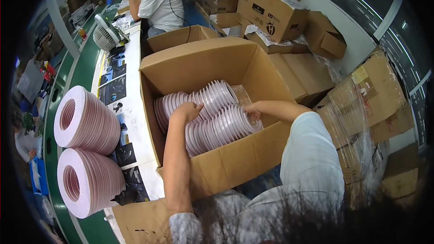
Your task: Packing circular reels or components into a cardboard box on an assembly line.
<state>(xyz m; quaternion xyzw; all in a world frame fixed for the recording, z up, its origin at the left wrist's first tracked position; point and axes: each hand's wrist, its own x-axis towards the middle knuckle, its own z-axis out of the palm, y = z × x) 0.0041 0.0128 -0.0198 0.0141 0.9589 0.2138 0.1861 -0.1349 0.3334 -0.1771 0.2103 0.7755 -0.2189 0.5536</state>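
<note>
Inside a large open cardboard box (226, 176) lie rows of flat pale-pink rings, stacked face to face on their sides. My left hand (187, 110) is over the left part of the near ring stack (221, 127), its fingers curled and partly hidden. At that stack's right end, my right hand (253, 110) has its fingers bent over the rim and into the centre hole. Behind lies the far ring stack (212, 96), close to my left hand. Clear plastic (242, 95) shows beside the rings on the right.
Two more pink ring stacks (101, 119) rest along the left, by a green conveyor (68, 79) and a white ledge (144, 147). A small fan (106, 34) stands farther off. Another person (161, 4) sits beyond the box. Cardboard cartons (275, 13) crowd the right.
</note>
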